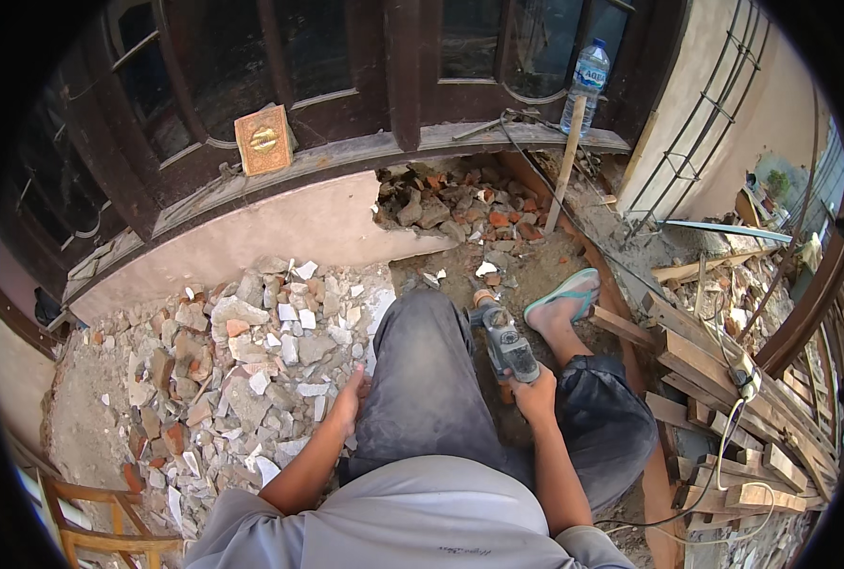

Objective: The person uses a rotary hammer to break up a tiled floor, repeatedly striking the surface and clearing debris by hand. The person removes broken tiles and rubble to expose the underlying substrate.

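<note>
My right hand (533, 392) grips the rear end of a dusty power tool (505, 340), which looks like a rotary hammer or demolition drill. Its front end points away from me, between my knee and my sandalled foot (562, 302); whether a bit is fitted I cannot tell. My left hand (351, 400) hangs beside my left thigh with nothing seen in it, its fingers partly hidden by the trouser leg. On the left, near that hand, lies a heap of broken concrete, brick and white tile pieces (251, 370).
A broken low wall (251, 242) runs under dark wooden window frames (404, 78). On the sill stand an ornate book (264, 140) and a water bottle (588, 82); a wooden stick (566, 163) leans nearby. Stacked timber (706, 377) with a white power cord (726, 434) lies right, a wooden chair (120, 537) lower left.
</note>
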`<act>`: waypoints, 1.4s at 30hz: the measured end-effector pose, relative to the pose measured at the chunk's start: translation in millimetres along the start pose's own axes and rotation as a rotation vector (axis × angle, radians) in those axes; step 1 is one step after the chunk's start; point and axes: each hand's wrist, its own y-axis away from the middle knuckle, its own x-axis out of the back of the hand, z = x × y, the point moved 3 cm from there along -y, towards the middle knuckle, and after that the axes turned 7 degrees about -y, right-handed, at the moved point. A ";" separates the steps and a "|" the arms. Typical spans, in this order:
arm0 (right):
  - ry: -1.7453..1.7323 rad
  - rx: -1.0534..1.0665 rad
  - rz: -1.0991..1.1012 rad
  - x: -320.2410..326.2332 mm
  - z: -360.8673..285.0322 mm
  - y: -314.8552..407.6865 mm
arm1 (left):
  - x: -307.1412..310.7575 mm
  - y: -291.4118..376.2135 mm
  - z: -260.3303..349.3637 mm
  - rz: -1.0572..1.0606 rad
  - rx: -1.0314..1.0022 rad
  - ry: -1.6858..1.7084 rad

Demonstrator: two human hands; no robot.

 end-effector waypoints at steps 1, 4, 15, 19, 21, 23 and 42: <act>0.004 -0.035 -0.014 -0.9 2.6 0.9 | -5.8 14.9 -5.3 -0.041 0.003 0.069; -0.022 0.063 0.005 -2.8 8.6 0.0 | -23.5 43.2 -11.6 -0.210 -0.048 -0.009; -0.126 0.043 -0.032 1.6 39.8 -12.5 | -43.7 75.0 20.6 0.094 -0.491 -0.633; -0.121 0.040 -0.035 4.4 36.0 -9.0 | -44.3 78.4 18.3 0.122 -0.477 -0.688; -0.149 0.045 -0.054 4.0 36.1 -8.3 | -44.8 76.9 18.9 0.117 -0.460 -0.685; -0.160 0.019 -0.065 4.2 39.2 -9.7 | -46.9 75.2 19.5 0.130 -0.456 -0.660; -0.121 -0.039 -0.071 8.3 27.9 -6.5 | -109.4 -177.5 255.4 0.214 -0.960 -0.920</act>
